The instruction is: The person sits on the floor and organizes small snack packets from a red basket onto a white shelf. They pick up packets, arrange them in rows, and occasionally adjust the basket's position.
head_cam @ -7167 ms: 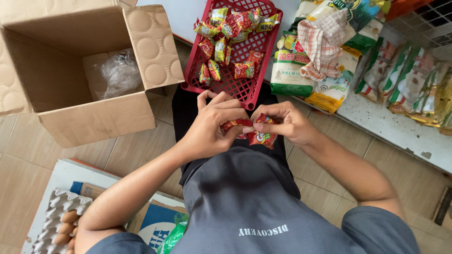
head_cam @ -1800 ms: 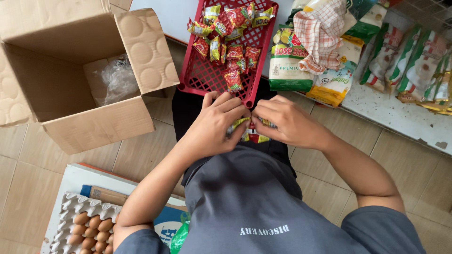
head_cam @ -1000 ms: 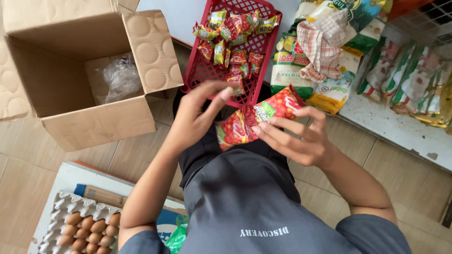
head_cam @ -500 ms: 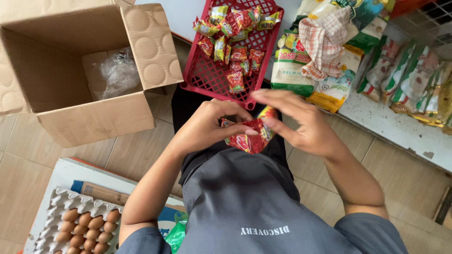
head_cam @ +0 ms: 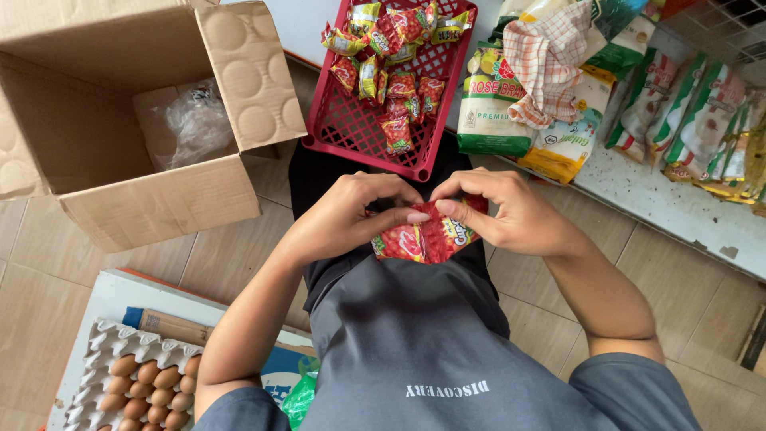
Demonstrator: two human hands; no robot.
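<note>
In the head view, a strip of red snack packets (head_cam: 424, 238) is pinched at chest height between the left hand (head_cam: 349, 217) and the right hand (head_cam: 501, 211), fingers of both closed on its top edge. Just beyond, a red plastic basket (head_cam: 351, 132) is seen with more packets in it, an open cardboard box (head_cam: 144, 120) to its left.

One cardboard box (head_cam: 152, 136), one red basket (head_cam: 351, 128), two hands (head_cam: 343, 219).
</note>
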